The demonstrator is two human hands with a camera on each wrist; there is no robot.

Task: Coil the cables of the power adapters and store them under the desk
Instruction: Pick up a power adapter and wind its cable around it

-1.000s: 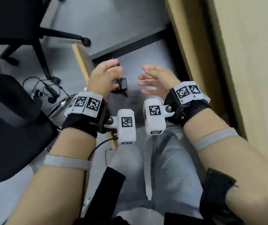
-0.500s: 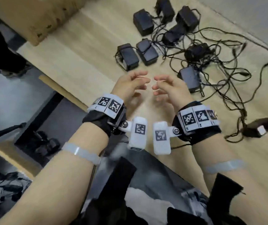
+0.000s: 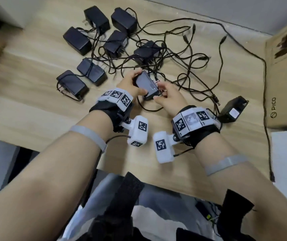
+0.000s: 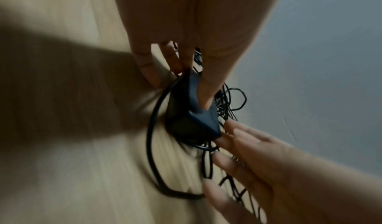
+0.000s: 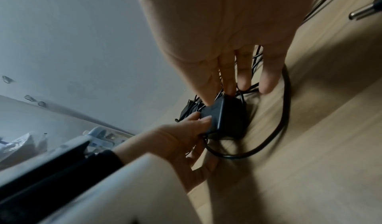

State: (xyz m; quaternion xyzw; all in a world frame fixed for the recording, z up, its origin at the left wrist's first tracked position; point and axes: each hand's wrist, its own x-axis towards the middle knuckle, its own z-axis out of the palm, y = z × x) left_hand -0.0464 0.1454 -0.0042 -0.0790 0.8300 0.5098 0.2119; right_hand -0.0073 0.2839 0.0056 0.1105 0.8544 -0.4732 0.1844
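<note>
A black power adapter (image 3: 147, 85) is lifted slightly off the wooden desk (image 3: 35, 110), just in front of a tangle of thin black cables (image 3: 182, 66). My left hand (image 3: 136, 83) grips its left end, thumb on top and fingers round the far side. My right hand (image 3: 159, 91) pinches its right, pronged end between thumb and fingers. Its cable (image 3: 146, 108) loops on the desk beneath it. The left wrist view shows the adapter (image 4: 186, 119) under my thumb. The right wrist view shows the adapter (image 5: 227, 118) and the cable loop (image 5: 286, 113).
Several other black adapters (image 3: 76, 40) lie at the back left; two (image 3: 90, 72) nearer ones have cable wrapped round them. One more adapter (image 3: 233, 112) lies right of my right wrist. A cardboard box (image 3: 285, 75) stands at the right edge. A long cable (image 3: 266, 101) runs along it.
The view has swung up from under the desk to the desktop. Both hands, empty before, have reached forward and taken hold of one adapter.
</note>
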